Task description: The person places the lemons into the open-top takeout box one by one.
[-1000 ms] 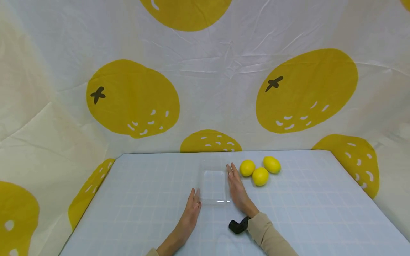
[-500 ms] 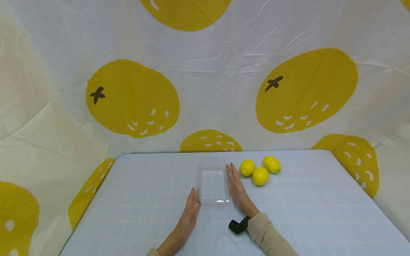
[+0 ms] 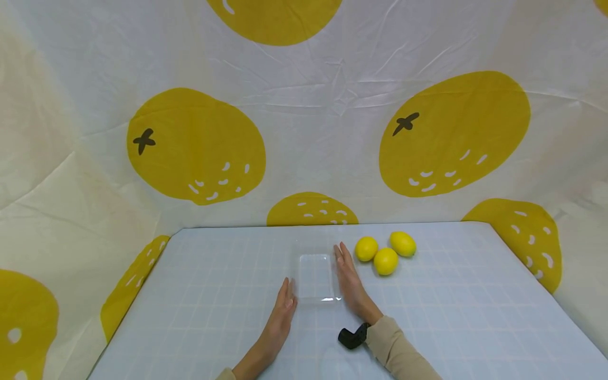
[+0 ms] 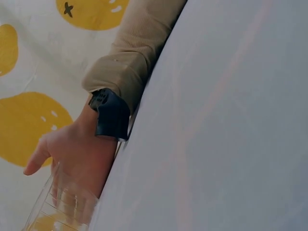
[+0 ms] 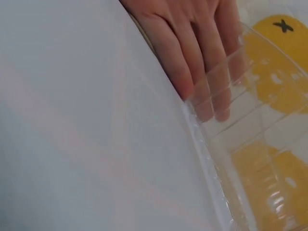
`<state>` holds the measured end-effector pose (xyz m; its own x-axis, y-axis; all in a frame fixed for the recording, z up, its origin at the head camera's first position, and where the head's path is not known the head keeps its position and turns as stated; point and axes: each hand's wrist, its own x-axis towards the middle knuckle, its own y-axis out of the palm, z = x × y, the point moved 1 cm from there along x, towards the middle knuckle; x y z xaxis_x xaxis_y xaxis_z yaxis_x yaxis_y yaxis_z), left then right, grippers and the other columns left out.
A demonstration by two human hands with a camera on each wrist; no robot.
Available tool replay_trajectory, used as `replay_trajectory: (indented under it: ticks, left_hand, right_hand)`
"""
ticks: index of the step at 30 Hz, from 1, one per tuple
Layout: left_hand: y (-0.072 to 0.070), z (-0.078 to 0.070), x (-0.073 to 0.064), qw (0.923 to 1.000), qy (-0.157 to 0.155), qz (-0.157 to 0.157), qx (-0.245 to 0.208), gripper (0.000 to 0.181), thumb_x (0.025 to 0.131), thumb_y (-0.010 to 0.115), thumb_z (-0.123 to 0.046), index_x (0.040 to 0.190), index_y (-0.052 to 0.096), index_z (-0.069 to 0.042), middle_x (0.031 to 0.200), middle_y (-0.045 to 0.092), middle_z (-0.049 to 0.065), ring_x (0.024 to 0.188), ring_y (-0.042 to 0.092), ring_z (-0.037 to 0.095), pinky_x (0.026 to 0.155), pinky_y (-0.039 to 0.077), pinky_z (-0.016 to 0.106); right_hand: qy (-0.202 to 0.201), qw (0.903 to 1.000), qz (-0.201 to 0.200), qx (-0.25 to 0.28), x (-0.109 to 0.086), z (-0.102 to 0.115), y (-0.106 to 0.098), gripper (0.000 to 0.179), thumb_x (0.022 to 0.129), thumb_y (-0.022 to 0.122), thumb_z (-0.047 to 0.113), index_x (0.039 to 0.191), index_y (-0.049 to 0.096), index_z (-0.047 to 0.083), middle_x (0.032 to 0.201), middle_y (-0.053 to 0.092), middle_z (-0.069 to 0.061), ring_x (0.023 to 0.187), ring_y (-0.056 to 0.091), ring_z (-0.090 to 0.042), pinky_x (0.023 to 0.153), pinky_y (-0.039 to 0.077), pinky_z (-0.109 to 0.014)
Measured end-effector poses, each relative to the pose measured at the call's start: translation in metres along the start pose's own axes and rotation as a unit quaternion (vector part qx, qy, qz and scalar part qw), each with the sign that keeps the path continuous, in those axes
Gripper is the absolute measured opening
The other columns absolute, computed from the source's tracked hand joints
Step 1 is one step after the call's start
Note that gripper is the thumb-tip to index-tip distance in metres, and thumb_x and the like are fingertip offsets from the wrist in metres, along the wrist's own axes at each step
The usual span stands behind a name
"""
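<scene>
Left hand (image 3: 280,321) and right hand (image 3: 352,286): grip released, fingers extended, nothing clasped. The fingers lie along opposite side walls of the clear plastic container (image 3: 314,277), apparently touching. Container location: on the desk (image 3: 214,295), between the hands. Change: over the last second the container has shifted slightly left, the right fingertips likewise; judged a small sideways adjustment, not a lift. Three lemons (image 3: 386,261) rest just right of the right hand, outside the container.
</scene>
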<state>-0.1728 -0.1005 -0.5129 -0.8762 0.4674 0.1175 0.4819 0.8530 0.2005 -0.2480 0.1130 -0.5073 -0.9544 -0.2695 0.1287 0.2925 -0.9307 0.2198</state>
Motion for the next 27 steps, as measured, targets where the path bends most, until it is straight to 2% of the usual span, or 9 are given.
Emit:
replay_trajectory:
  ticks: [6,9,20,24,27]
  left_hand:
    - [0.0003,-0.0012,0.002,1.0,0.004,-0.008,0.001,0.072,0.106,0.025,-0.027,0.152,-0.025,-0.005,0.16,-0.027,0.016,0.146,-0.025,0.037,0.116,-0.015,0.058]
    - [0.0,-0.0011,0.0025,0.9999,0.007,-0.011,0.001,0.072,0.105,0.025,-0.027,0.152,-0.025,-0.005,0.16,-0.027,0.017,0.145,-0.026,0.037,0.116,-0.015,0.058]
    - [-0.0011,-0.0015,0.0017,0.9999,0.011,-0.001,-0.001,0.073,0.105,0.024,-0.027,0.151,-0.028,-0.005,0.159,-0.029,0.017,0.144,-0.03,0.036,0.113,-0.019,0.061]
    - [-0.0027,-0.0007,0.0016,0.9997,0.022,-0.012,0.0,0.073,0.105,0.025,-0.026,0.151,-0.028,-0.003,0.16,-0.027,0.018,0.145,-0.027,0.035,0.114,-0.018,0.058]
    - [-0.0052,-0.0012,0.0037,0.9986,0.037,-0.033,0.021,0.071,0.106,0.025,-0.023,0.151,-0.024,0.0,0.161,-0.021,0.02,0.146,-0.022,0.036,0.115,-0.015,0.057]
  right_hand:
    - [0.007,0.9998,-0.013,-0.01,-0.0042,-0.0017,0.0065,0.068,0.107,0.029,0.035,0.159,-0.01,0.016,0.166,-0.01,-0.012,0.151,-0.012,-0.032,0.116,-0.013,-0.059]
    - [0.007,0.9998,-0.02,-0.007,-0.0046,-0.0023,0.0088,0.067,0.107,0.028,0.033,0.159,-0.01,0.016,0.166,-0.01,-0.013,0.15,-0.012,-0.033,0.116,-0.013,-0.061]
    - [-0.003,0.9997,-0.021,-0.009,-0.0037,-0.0018,0.0095,0.068,0.107,0.029,0.034,0.159,-0.008,0.012,0.165,-0.008,-0.015,0.151,-0.01,-0.032,0.118,-0.01,-0.057]
    - [0.001,0.9997,-0.026,-0.005,-0.0044,-0.0011,0.0094,0.066,0.108,0.028,0.035,0.159,-0.009,0.013,0.166,-0.008,-0.014,0.151,-0.01,-0.032,0.118,-0.01,-0.056]
    - [-0.001,0.9995,-0.03,0.002,-0.0049,-0.0008,0.009,0.065,0.108,0.027,0.034,0.159,-0.008,0.013,0.166,-0.007,-0.015,0.151,-0.009,-0.032,0.119,-0.01,-0.056]
